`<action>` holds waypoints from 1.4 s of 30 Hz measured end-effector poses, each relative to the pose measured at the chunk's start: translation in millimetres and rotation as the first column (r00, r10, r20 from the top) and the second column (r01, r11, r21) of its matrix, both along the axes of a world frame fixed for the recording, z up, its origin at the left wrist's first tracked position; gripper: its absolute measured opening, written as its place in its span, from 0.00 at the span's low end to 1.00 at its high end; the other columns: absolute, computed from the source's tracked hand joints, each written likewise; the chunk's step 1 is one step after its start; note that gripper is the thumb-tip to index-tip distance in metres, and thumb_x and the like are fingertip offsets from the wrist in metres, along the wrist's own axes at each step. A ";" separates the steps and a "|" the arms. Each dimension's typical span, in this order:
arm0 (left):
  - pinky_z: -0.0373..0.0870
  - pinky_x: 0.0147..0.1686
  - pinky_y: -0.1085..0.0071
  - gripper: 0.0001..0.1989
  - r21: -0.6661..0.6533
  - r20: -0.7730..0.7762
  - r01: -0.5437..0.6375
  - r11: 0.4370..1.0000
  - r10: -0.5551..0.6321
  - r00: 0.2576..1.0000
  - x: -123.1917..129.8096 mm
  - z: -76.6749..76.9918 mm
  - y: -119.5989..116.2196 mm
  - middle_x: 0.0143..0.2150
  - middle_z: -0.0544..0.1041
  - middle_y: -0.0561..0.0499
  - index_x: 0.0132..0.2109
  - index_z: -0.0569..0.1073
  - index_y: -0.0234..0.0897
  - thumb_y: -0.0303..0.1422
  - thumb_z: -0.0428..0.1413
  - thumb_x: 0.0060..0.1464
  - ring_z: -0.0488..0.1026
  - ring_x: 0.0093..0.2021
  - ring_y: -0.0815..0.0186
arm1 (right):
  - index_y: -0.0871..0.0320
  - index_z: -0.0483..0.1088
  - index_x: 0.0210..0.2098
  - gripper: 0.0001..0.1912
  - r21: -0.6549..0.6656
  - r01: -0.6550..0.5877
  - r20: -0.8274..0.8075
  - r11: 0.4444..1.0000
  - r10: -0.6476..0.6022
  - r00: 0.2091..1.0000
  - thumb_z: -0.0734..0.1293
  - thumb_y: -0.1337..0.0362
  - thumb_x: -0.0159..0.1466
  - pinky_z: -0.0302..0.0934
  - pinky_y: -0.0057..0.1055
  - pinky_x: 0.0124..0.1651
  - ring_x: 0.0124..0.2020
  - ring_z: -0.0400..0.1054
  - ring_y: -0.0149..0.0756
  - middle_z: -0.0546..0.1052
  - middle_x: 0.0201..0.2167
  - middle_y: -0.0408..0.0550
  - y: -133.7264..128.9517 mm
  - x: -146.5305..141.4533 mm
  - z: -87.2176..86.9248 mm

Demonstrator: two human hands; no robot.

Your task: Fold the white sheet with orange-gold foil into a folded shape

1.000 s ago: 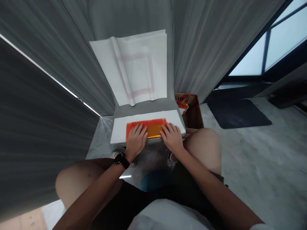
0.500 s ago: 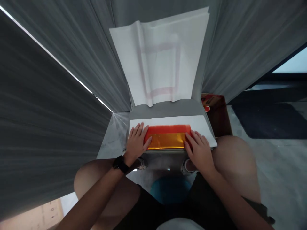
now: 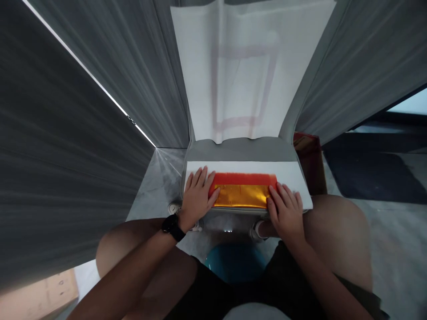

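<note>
On the grey chair seat lies a white sheet of paper (image 3: 296, 173) bearing a red painted band (image 3: 243, 178). A strip of shiny gold foil (image 3: 240, 195) lies along the front edge, over part of the red. My left hand (image 3: 197, 193) rests flat on the paper at the foil's left end, fingers spread, thumb on the foil's edge. Lying at the right end is my right hand (image 3: 286, 209), fingers stretched out, with its thumb and index finger on the foil. Neither hand is wrapped around anything.
Another large white sheet (image 3: 240, 84), with a faint reddish frame showing on it, leans against the chair's backrest (image 3: 296, 120). A cardboard box (image 3: 313, 164) stands right of the chair. Grey curtains (image 3: 83, 155) hang on both sides. Between my legs is a blue stool (image 3: 235, 262).
The view has shifted, so the chair and papers appear farther right and larger. Both hands stay in about the same places on the paper and foil.
</note>
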State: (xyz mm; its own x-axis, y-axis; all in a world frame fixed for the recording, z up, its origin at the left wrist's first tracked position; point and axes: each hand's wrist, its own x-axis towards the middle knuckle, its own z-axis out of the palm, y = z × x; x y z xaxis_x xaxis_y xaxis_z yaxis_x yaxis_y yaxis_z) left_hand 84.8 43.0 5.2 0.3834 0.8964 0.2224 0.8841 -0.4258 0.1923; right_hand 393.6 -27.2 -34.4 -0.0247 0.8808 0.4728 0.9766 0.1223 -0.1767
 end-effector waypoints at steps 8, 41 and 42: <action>0.52 0.76 0.47 0.28 0.014 0.007 -0.020 1.000 0.020 1.000 1.4 -1.7 -2.4 0.77 0.61 0.39 0.73 0.65 0.36 0.45 0.45 0.75 0.55 0.78 0.50 | 0.57 0.71 0.67 0.23 0.045 -0.014 0.039 0.999 0.012 0.999 0.59 0.60 0.76 0.49 0.57 0.75 0.70 0.64 0.50 0.73 0.67 0.58 3.4 1.6 -2.9; 0.53 0.76 0.48 0.29 -0.015 -0.043 -0.023 1.000 0.023 0.999 1.9 1.5 2.2 0.77 0.61 0.39 0.73 0.65 0.36 0.46 0.44 0.75 0.55 0.78 0.50 | 0.55 0.70 0.68 0.24 -0.043 -0.022 0.015 0.999 0.023 1.000 0.57 0.57 0.77 0.48 0.61 0.76 0.71 0.63 0.52 0.71 0.69 0.57 4.8 3.7 5.1; 0.53 0.76 0.48 0.29 -0.019 -0.045 -0.022 1.000 0.021 0.999 1.7 1.8 2.3 0.77 0.60 0.39 0.73 0.65 0.36 0.46 0.44 0.75 0.55 0.78 0.50 | 0.56 0.70 0.68 0.24 -0.049 -0.023 0.018 0.999 0.024 1.000 0.57 0.57 0.77 0.48 0.61 0.76 0.72 0.63 0.52 0.71 0.69 0.57 4.4 3.8 5.7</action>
State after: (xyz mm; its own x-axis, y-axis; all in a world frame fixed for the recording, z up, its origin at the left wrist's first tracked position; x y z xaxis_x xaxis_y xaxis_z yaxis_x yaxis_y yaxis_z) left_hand 86.6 45.3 6.9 0.3729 0.9086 0.1882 0.9010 -0.4031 0.1604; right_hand 397.4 -22.9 -28.8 -0.0539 0.9021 0.4281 0.9769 0.1365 -0.1645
